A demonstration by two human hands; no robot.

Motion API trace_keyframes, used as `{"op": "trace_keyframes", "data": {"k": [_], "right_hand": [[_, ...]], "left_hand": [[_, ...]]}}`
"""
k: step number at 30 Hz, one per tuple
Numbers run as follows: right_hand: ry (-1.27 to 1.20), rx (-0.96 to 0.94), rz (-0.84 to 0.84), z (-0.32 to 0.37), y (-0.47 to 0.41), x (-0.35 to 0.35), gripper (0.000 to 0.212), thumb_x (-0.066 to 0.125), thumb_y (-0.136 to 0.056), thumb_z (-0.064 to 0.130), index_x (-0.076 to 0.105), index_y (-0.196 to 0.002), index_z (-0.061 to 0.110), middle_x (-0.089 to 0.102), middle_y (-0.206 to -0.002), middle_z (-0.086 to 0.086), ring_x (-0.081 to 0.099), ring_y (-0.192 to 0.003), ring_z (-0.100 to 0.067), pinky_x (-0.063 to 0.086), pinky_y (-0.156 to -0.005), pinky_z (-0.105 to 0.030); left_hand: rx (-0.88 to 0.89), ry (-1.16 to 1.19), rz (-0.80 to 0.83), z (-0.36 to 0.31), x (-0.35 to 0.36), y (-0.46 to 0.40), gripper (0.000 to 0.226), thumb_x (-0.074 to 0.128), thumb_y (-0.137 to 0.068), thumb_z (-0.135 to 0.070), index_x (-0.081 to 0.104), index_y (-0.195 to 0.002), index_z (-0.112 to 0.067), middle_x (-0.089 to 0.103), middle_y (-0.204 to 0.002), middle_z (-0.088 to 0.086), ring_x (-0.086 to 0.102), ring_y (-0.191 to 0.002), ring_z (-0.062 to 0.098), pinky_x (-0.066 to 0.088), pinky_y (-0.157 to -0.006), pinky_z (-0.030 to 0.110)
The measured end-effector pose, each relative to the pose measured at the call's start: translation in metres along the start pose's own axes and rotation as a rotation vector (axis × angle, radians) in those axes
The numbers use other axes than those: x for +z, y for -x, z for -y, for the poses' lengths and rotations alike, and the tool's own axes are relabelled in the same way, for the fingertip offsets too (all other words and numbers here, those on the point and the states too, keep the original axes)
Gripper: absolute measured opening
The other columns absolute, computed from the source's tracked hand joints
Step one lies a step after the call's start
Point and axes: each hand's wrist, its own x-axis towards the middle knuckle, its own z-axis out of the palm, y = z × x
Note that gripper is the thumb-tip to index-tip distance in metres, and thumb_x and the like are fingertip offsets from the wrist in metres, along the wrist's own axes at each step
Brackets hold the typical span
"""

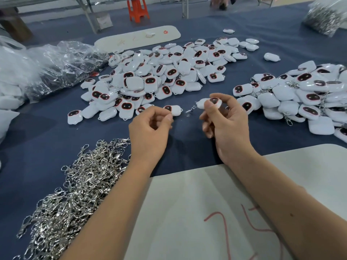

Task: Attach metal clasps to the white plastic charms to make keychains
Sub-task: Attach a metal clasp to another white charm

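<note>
My right hand (225, 119) pinches a white plastic charm (203, 103) with a dark red-rimmed face, held above the blue cloth. A small metal clasp (190, 110) dangles, blurred, from the charm's left end. My left hand (150, 128) hovers just left of it with fingers curled together; nothing shows clearly inside them. A big pile of loose charms (159, 76) lies beyond both hands. Charms with clasps on them are heaped at the right (300, 94). A heap of silver clasps (75, 184) lies at the lower left beside my left forearm.
A white board with red marks (216, 212) sits under my forearms. Clear plastic bags (47, 68) lie at the left, another bag of metal parts (326, 15) at the far right. A long white tray (137, 38) lies beyond the pile; an orange stool (138, 10) stands off the table.
</note>
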Motion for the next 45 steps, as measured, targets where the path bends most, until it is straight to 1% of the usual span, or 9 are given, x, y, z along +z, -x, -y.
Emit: {"op": "trace_keyframes", "data": {"k": [7,10,14,20,26,33,36,40,45], "right_hand": [[0.299,-0.281,-0.282,0.004,0.003,-0.003,0.085,0.065,-0.098,0.005,0.019,-0.165,0.029,0.06,-0.132,0.001,0.07,-0.095,-0.013,0.064,-0.073,-0.031],[0.474,-0.262,-0.142,0.002,0.007,0.002,0.083,0.067,-0.097,0.006,0.024,-0.164,0.029,0.054,-0.142,0.006,0.068,-0.104,-0.006,0.064,-0.078,-0.038],[0.672,-0.248,0.05,0.002,0.008,0.006,0.068,0.069,-0.097,0.013,0.041,-0.157,0.026,0.059,-0.138,0.01,0.066,-0.107,-0.006,0.061,-0.082,-0.036],[1.037,-0.343,0.255,0.001,0.009,0.008,0.053,0.07,-0.097,0.018,0.057,-0.148,0.022,0.059,-0.146,0.004,0.049,-0.13,-0.019,0.046,-0.107,-0.034],[1.122,-0.504,0.407,-0.001,0.015,0.012,0.041,0.073,-0.095,0.015,0.067,-0.135,0.016,0.061,-0.142,0.001,0.047,-0.131,-0.024,0.037,-0.108,-0.026],[1.304,-0.67,1.003,-0.01,0.043,0.039,0.049,0.05,-0.107,0.035,0.046,-0.156,0.033,0.033,-0.167,0.016,0.016,-0.157,-0.017,0.021,-0.122,-0.041],[1.28,-0.645,1.039,-0.012,0.045,0.041,0.048,0.048,-0.109,0.031,0.043,-0.156,0.037,0.035,-0.164,0.02,0.015,-0.156,-0.012,0.013,-0.122,-0.037],[1.097,-0.63,0.996,-0.004,0.042,0.041,0.026,0.071,-0.097,0.02,0.073,-0.123,0.021,0.066,-0.128,0.01,0.05,-0.12,-0.019,0.039,-0.104,-0.036],[1.032,-0.588,0.897,-0.003,0.044,0.039,0.011,0.069,-0.092,0.0,0.071,-0.092,0.011,0.061,-0.092,0.005,0.051,-0.091,-0.016,0.046,-0.083,-0.033]], "left_hand": [[0.086,-0.139,-0.102,0.0,-0.003,0.001,0.017,0.07,-0.088,-0.008,0.073,-0.093,-0.024,0.071,-0.088,-0.014,0.065,-0.08,0.003,0.054,-0.075,0.019],[0.183,-0.39,-0.032,0.003,-0.007,-0.003,0.036,0.068,-0.086,-0.01,0.069,-0.12,-0.021,0.069,-0.121,-0.005,0.058,-0.116,0.014,0.047,-0.104,0.038],[0.208,-0.72,0.294,0.003,-0.005,-0.003,0.071,0.058,-0.094,-0.018,0.031,-0.16,-0.021,0.028,-0.168,0.004,0.006,-0.158,0.029,0.011,-0.128,0.046],[0.147,-0.396,0.156,-0.003,-0.009,-0.001,0.048,0.063,-0.092,-0.015,0.059,-0.139,-0.023,0.068,-0.131,-0.006,0.056,-0.128,0.014,0.04,-0.111,0.034],[-0.081,-0.756,0.18,-0.001,-0.063,-0.033,0.024,0.064,-0.079,-0.013,0.071,-0.094,-0.032,0.068,-0.097,-0.009,0.062,-0.096,0.017,0.044,-0.076,0.029],[0.119,-0.576,0.212,0.011,-0.073,-0.038,0.045,0.052,-0.084,0.009,0.072,-0.107,-0.024,0.064,-0.117,-0.005,0.057,-0.108,0.013,0.046,-0.098,0.031],[0.201,-0.549,0.298,0.016,-0.064,-0.033,0.056,0.045,-0.08,0.015,0.071,-0.118,-0.018,0.064,-0.128,-0.001,0.055,-0.12,0.016,0.042,-0.11,0.036],[0.263,-0.598,0.39,0.014,-0.055,-0.031,0.068,0.043,-0.083,0.02,0.067,-0.133,-0.019,0.053,-0.15,0.002,0.039,-0.143,0.023,0.024,-0.123,0.032],[0.242,-0.652,0.612,0.009,-0.042,-0.028,0.068,0.037,-0.095,0.002,0.045,-0.154,-0.031,0.021,-0.17,-0.006,0.0,-0.159,0.023,0.01,-0.128,0.039]]}}
